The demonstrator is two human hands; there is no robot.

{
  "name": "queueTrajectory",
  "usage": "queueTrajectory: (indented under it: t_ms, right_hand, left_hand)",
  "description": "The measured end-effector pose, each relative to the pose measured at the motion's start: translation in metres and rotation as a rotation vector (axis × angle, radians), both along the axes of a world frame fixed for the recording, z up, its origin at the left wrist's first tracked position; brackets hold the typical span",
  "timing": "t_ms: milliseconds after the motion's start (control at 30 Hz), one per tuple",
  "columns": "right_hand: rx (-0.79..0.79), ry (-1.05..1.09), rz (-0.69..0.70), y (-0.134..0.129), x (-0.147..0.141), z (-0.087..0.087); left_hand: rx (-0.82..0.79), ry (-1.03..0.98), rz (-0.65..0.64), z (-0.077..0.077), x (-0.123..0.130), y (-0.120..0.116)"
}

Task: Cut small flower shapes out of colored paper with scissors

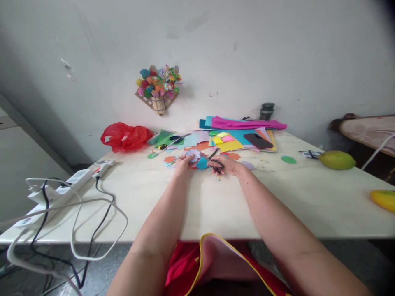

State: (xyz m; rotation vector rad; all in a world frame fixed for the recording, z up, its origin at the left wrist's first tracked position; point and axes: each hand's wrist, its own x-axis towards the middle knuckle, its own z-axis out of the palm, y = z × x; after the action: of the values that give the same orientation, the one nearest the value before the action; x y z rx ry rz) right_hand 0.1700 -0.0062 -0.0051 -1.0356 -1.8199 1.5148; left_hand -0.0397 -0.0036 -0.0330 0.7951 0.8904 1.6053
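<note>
My left hand (183, 163) is closed on a pale lilac paper cutout (193, 154) with a scalloped, flower-like edge. My right hand (227, 164) grips a pair of scissors (217, 163) by its dark handles, the blades pointing left toward the cutout. Whether the blades touch the paper I cannot tell. A blue paper round (202, 163) lies between the two hands. Around them on the table are orange scalloped cutouts (233, 156), small paper scraps and a lilac round (247, 165) just right of my right hand.
Coloured paper sheets (234, 142), a phone (258, 141) and a second pair of scissors (177, 139) lie behind my hands. A red plastic bag (125, 136) sits back left. Power strips (66, 193) with loose cables line the left edge. A green-yellow fruit (337, 160) rests at right.
</note>
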Motion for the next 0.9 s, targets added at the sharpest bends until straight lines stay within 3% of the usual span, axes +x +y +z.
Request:
queueTrajectory:
  t_ms: [333, 900]
  right_hand:
    - [0.006, -0.045, 0.017, 0.0057, -0.0028, -0.0083]
    - [0.022, -0.058, -0.008, -0.0008, -0.0079, -0.004]
  left_hand:
    - [-0.015, -0.007, -0.019, 0.0019, 0.0028, -0.0027]
    - [-0.032, -0.026, 0.013, 0.0018, 0.0062, -0.0019]
